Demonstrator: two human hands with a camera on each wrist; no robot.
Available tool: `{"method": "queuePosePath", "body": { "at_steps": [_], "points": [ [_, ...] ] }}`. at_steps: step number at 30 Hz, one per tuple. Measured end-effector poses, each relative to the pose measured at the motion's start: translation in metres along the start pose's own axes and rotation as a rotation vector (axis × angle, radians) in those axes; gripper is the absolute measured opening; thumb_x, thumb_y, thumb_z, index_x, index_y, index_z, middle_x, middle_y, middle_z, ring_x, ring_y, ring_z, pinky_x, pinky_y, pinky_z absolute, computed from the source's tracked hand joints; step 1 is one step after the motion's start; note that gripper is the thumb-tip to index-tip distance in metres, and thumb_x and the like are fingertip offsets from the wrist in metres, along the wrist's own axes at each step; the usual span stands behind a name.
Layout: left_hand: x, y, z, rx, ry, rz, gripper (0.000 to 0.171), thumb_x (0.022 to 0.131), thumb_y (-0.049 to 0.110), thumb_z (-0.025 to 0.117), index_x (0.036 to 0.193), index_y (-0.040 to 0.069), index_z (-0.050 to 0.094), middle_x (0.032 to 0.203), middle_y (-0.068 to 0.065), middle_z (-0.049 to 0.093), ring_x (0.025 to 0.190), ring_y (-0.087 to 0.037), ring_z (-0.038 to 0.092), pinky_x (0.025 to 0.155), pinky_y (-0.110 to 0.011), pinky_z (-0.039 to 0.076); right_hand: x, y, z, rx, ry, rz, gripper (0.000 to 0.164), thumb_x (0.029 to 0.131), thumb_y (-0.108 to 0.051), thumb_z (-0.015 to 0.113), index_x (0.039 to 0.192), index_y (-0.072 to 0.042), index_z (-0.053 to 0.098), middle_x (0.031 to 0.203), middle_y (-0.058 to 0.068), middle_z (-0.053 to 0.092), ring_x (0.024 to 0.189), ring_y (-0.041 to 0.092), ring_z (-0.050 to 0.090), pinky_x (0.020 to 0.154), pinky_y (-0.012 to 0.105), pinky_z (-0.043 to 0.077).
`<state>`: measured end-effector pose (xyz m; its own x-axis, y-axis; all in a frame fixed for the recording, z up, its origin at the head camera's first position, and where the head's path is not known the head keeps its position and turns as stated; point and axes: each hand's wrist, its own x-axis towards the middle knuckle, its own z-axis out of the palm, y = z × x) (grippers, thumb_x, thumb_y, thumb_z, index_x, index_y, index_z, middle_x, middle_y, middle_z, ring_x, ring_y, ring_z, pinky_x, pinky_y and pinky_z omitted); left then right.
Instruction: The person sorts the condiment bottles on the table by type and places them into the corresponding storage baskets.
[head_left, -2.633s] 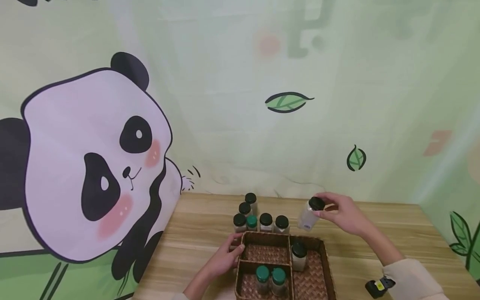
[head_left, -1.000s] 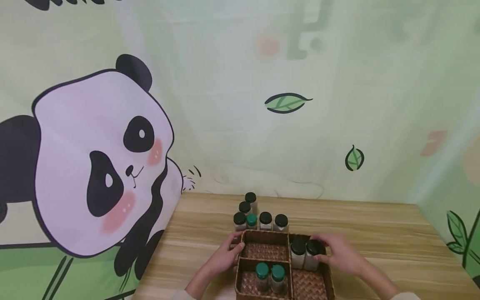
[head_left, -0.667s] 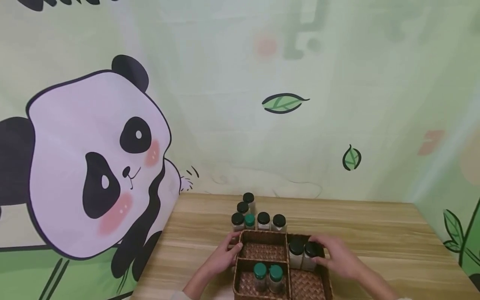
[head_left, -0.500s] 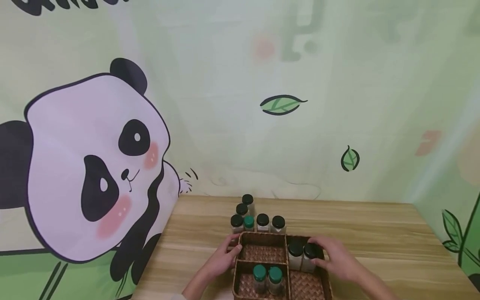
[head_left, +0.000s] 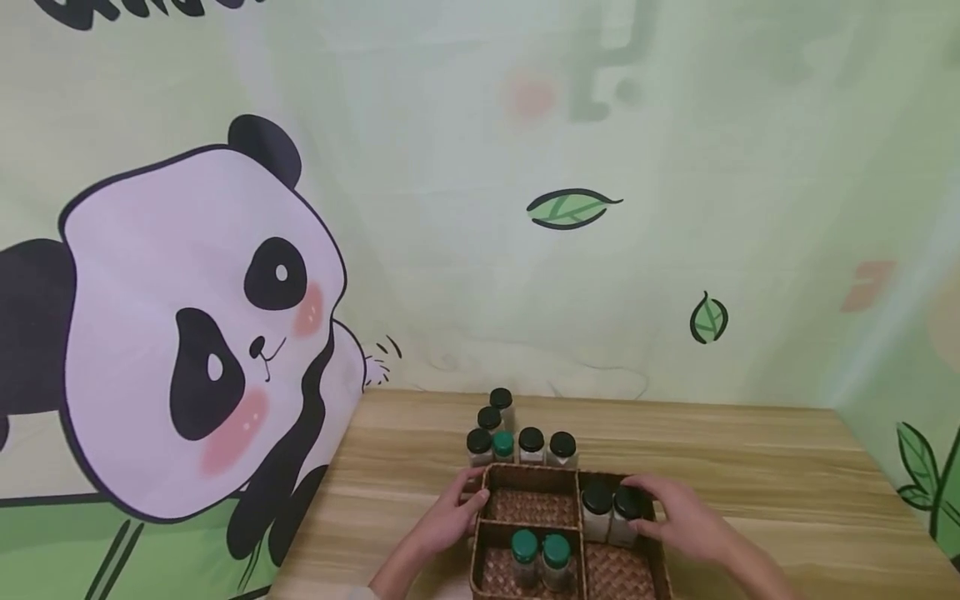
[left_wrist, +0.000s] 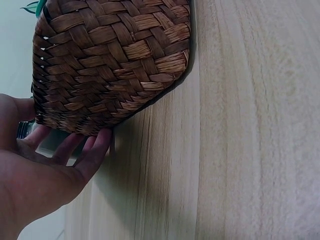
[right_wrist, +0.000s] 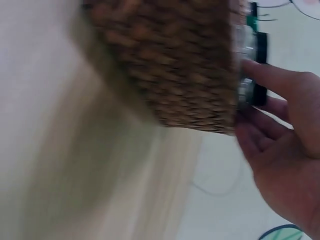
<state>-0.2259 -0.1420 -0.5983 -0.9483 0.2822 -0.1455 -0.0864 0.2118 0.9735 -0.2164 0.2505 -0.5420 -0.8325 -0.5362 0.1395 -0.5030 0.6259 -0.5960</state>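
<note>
A brown woven basket [head_left: 534,479] with three compartments sits on the wooden table. My left hand [head_left: 447,523] grips its back left corner, thumb at the rim and fingers along the outer wall [left_wrist: 107,65]. In the right compartment two clear jars with black lids stand side by side against the back. My right hand [head_left: 686,527] pinches the right jar [head_left: 622,531] near its black lid, the thumb in front; in the right wrist view some fingers lie by the basket corner. Two green-lidded jars [head_left: 556,571] stand in the front left compartment. The back left compartment holds nothing.
Behind the basket stand several black-lidded jars [head_left: 531,450] and one with a green lid [head_left: 503,447]. A cloth with a printed panda [head_left: 202,333] hangs beyond the table [head_left: 735,450].
My right hand has brought the black-lidded jar from above the table behind the basket into the right compartment, beside the other jar. During the last second both hands stay nearly still.
</note>
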Motion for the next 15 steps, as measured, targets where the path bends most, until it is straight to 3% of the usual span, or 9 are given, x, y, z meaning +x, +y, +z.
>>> {"method": "queuePosePath", "body": {
  "at_steps": [3,6,10,15],
  "points": [
    [0.001,-0.001,0.001,-0.002,-0.001,-0.004,0.051,0.113,0.024,0.052,0.159,0.005,0.039,0.147,-0.028,0.047,0.134,-0.047,0.053,0.087,-0.047,0.063,0.004,-0.006,-0.012,0.052,-0.082,0.023,0.058,0.092,-0.02,0.084,0.137,0.008,0.061,0.134,0.025,0.066,0.12,0.047,0.064,0.098,0.062,0.054],
    [0.001,-0.001,0.001,-0.014,-0.002,0.0,0.051,0.113,0.023,0.052,0.159,0.005,0.038,0.146,-0.028,0.047,0.132,-0.048,0.053,0.086,-0.047,0.063,0.012,-0.013,-0.022,0.115,-0.103,0.038,0.055,0.095,-0.02,0.081,0.137,0.009,0.06,0.133,0.026,0.066,0.122,0.047,0.062,0.1,0.065,0.051],
    [0.001,-0.002,0.001,-0.018,-0.003,0.013,0.05,0.113,0.022,0.051,0.159,0.004,0.039,0.145,-0.028,0.048,0.131,-0.048,0.054,0.086,-0.047,0.063,0.028,-0.021,-0.026,0.091,-0.022,0.038,0.048,0.098,-0.026,0.079,0.134,0.003,0.065,0.129,0.018,0.07,0.12,0.041,0.064,0.1,0.062,0.053],
    [0.001,0.0,0.001,-0.006,-0.007,0.012,0.052,0.113,0.024,0.052,0.159,0.004,0.038,0.145,-0.028,0.048,0.132,-0.047,0.054,0.087,-0.048,0.063,0.05,-0.024,-0.015,0.013,0.051,0.023,0.042,0.098,-0.024,0.079,0.132,-0.001,0.068,0.127,0.016,0.071,0.117,0.036,0.066,0.098,0.056,0.056]
  ]
}}
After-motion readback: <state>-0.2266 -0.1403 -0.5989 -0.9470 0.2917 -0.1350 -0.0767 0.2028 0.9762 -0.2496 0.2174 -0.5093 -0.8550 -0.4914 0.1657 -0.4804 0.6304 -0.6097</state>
